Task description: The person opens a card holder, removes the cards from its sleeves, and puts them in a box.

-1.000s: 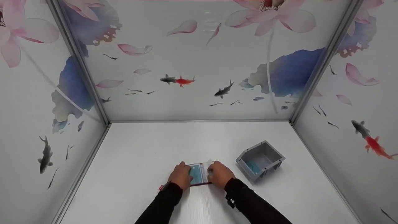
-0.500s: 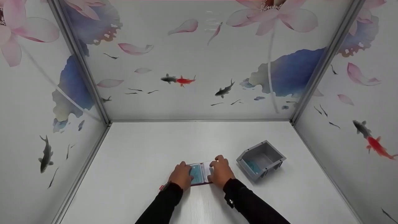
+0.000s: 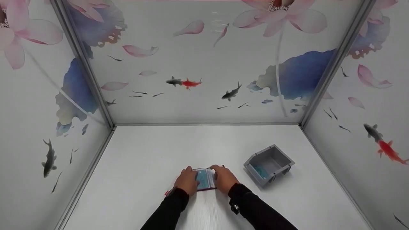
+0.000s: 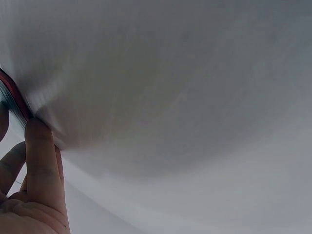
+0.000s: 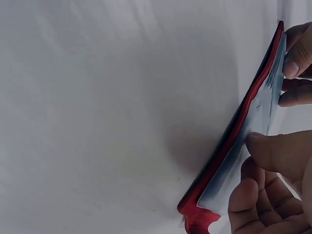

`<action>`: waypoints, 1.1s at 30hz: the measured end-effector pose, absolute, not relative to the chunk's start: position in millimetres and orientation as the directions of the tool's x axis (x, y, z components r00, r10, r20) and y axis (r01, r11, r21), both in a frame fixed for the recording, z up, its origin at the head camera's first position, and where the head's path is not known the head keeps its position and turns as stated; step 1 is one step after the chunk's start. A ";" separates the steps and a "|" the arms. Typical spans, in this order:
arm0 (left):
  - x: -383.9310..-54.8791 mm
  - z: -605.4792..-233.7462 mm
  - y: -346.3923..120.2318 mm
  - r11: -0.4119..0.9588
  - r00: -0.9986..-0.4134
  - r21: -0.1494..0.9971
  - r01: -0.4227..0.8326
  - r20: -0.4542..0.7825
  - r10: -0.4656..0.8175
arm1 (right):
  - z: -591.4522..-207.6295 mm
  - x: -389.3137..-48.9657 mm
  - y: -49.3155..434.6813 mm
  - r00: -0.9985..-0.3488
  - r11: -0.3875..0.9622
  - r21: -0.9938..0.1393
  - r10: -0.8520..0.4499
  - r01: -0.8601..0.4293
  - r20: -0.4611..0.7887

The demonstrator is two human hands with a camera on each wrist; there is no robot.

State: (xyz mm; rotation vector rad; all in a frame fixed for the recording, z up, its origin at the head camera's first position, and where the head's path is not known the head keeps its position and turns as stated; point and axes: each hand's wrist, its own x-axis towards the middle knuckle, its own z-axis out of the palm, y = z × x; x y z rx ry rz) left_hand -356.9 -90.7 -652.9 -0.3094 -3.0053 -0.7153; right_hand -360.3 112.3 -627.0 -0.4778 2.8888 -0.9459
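Note:
A card holder (image 3: pixel 203 179) with a dark red cover lies opened out on the white table, between the two hands in the head view. Light blue cards show behind its clear sleeves. The left hand (image 3: pixel 186 181) grips its left side; in the left wrist view a fingertip of that hand (image 4: pixel 43 165) meets the red cover's edge. Over the right half, the right hand (image 3: pixel 225 179) holds the clear sleeves. In the right wrist view the right thumb (image 5: pixel 278 151) presses on a clear sleeve (image 5: pixel 229 170), fingers curled beside it. A red strap (image 5: pixel 197 222) sticks out at the near end.
A grey plastic bin (image 3: pixel 277 157) stands to the right of the hands, with a light blue card (image 3: pixel 260 171) inside. White panels printed with fish and lotus flowers enclose the white table (image 3: pixel 153 150) at the back and both sides.
The right hand's fingers, lifted and spread toward the back half a second ago, have come down and left onto the sleeves. The left hand has kept its place on the card holder.

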 end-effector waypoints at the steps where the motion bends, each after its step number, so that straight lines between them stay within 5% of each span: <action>1: -356.7 -653.3 -91.1 0.874 -0.978 0.439 0.208 0.085 0.190 | -626.8 -360.6 112.0 -0.948 0.758 -0.591 -0.317 -0.274 0.033; 10: -357.0 -652.1 -95.2 0.871 -0.971 0.429 0.240 0.100 0.218 | -624.1 -363.9 112.0 -0.938 0.647 -0.728 -0.347 -0.228 -0.015; 33: -362.7 -661.2 -94.1 0.860 -0.964 0.438 0.263 0.156 0.215 | -616.5 -362.4 107.9 -0.947 0.491 -0.870 -0.263 0.035 -0.186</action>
